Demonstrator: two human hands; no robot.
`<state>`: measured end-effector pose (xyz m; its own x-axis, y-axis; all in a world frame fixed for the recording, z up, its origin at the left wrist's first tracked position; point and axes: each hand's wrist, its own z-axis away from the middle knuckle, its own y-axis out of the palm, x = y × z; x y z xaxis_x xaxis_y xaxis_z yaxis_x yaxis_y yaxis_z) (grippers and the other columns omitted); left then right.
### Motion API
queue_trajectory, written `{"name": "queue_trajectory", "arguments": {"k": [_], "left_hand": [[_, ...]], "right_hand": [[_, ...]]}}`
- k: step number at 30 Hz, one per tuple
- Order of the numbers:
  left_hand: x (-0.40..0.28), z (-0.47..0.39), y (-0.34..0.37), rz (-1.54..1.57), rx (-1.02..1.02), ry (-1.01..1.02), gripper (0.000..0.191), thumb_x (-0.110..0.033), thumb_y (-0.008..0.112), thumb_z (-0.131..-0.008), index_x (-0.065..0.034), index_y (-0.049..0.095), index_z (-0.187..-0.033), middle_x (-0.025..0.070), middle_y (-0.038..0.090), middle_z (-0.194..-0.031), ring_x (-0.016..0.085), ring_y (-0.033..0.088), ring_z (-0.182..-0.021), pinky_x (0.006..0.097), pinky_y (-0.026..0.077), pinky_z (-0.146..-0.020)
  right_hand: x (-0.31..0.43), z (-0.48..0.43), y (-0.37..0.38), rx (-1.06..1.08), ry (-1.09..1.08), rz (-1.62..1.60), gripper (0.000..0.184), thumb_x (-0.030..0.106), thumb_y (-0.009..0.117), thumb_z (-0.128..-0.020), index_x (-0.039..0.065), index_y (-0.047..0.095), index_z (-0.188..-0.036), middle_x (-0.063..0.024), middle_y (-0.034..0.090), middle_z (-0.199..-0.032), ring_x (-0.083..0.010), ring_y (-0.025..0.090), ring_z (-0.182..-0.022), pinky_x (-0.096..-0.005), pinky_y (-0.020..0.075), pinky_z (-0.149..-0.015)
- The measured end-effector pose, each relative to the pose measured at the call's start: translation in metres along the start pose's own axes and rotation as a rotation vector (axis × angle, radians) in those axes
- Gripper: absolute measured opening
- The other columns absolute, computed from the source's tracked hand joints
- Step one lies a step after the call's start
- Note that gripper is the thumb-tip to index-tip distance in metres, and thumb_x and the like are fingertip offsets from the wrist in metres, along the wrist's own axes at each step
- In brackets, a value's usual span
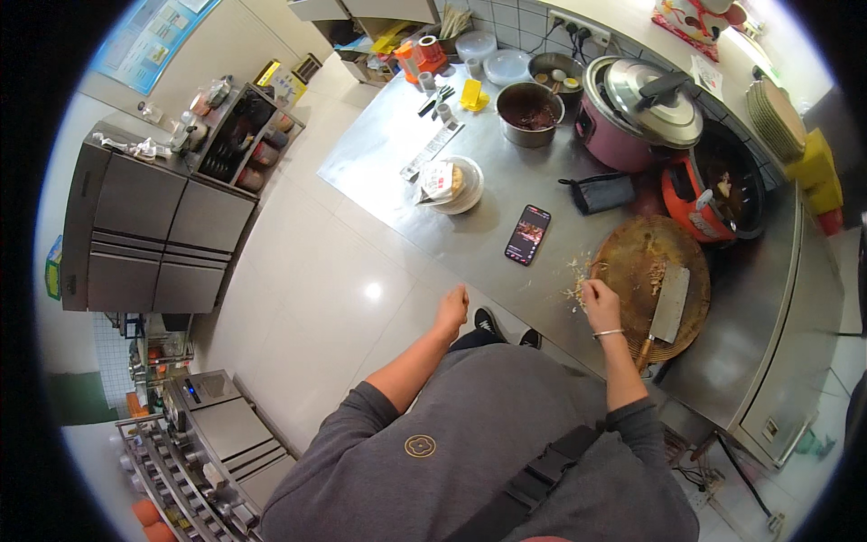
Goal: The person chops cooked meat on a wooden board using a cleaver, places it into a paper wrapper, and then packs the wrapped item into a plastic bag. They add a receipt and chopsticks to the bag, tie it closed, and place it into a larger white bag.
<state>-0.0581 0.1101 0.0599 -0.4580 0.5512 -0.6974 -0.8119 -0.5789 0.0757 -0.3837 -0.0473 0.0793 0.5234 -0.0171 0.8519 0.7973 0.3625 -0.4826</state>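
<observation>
My left hand (452, 313) hangs in the air just off the front edge of the steel table (467, 244), its fingers curled and nothing visible in them. My right hand (601, 305), with a bracelet at the wrist, is over the left rim of a round wooden chopping board (623, 244). Its fingers are bent down, and whatever may be between them is hidden. Pale chopped scraps (576, 283) lie scattered on the table beside it. On the board rest a cleaver (670, 305), handle towards me, and a small pile of chopped food (656, 276).
A phone (528, 235) with a lit screen lies left of the board, near a dark pouch (603, 193). Behind stand a red cooker (698, 196), a pink rice cooker (616, 129) and a metal pot (530, 115). Stacked plastic containers (460, 193) sit near the table's front edge.
</observation>
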Motion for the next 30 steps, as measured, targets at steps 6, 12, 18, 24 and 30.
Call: {"name": "queue_trajectory", "arguments": {"k": [6,12,18,24,30], "left_hand": [[-0.054,-0.034,-0.057,-0.048,-0.139,0.198,0.031,-0.017,0.052,-0.096,-0.0036,0.059,-0.123,0.0082,0.062,-0.112,0.015,0.057,-0.087,0.0296,0.048,-0.069],[-0.144,-0.123,-0.098,-0.217,-0.037,0.365,0.054,-0.018,0.058,-0.093,-0.0009,0.049,-0.143,0.0148,0.059,-0.134,0.024,0.057,-0.116,0.036,0.048,-0.094],[-0.197,-0.18,-0.095,-0.321,0.253,0.332,0.061,-0.016,0.06,-0.091,0.0063,0.042,-0.145,0.0207,0.059,-0.134,0.027,0.056,-0.123,0.0356,0.046,-0.099],[-0.203,-0.2,-0.09,-0.412,0.334,0.388,0.068,-0.019,0.067,-0.085,0.012,0.043,-0.141,0.028,0.052,-0.135,0.034,0.057,-0.123,0.04,0.044,-0.105],[-0.219,-0.209,-0.076,-0.767,0.364,0.617,0.061,-0.02,0.066,-0.089,0.0059,0.047,-0.14,0.0231,0.055,-0.129,0.033,0.059,-0.118,0.0397,0.05,-0.099]], "right_hand": [[0.045,-0.054,0.104,0.266,-0.18,-0.058,0.037,0.019,0.066,-0.094,0.0,0.06,-0.126,-0.0097,0.069,-0.09,-0.0158,0.066,-0.079,-0.0313,0.0535,-0.074],[0.121,-0.155,0.21,0.231,-0.129,-0.226,0.05,0.021,0.067,-0.095,-0.005,0.052,-0.135,-0.0109,0.07,-0.103,-0.0175,0.068,-0.088,-0.0317,0.0539,-0.082],[0.154,-0.23,0.27,0.022,0.132,-0.198,0.048,0.024,0.067,-0.095,-0.004,0.056,-0.132,-0.0068,0.068,-0.105,-0.0119,0.063,-0.085,-0.0266,0.0522,-0.072],[0.152,-0.23,0.278,-0.215,0.268,-0.284,0.033,0.021,0.067,-0.095,0.0,0.065,-0.12,-0.0048,0.068,-0.102,-0.0103,0.063,-0.084,-0.0245,0.0513,-0.069],[0.152,-0.218,0.271,-0.351,0.341,-0.398,0.026,0.018,0.066,-0.096,0.003,0.067,-0.118,-0.0038,0.069,-0.104,-0.0105,0.063,-0.088,-0.0262,0.0523,-0.073]]}}
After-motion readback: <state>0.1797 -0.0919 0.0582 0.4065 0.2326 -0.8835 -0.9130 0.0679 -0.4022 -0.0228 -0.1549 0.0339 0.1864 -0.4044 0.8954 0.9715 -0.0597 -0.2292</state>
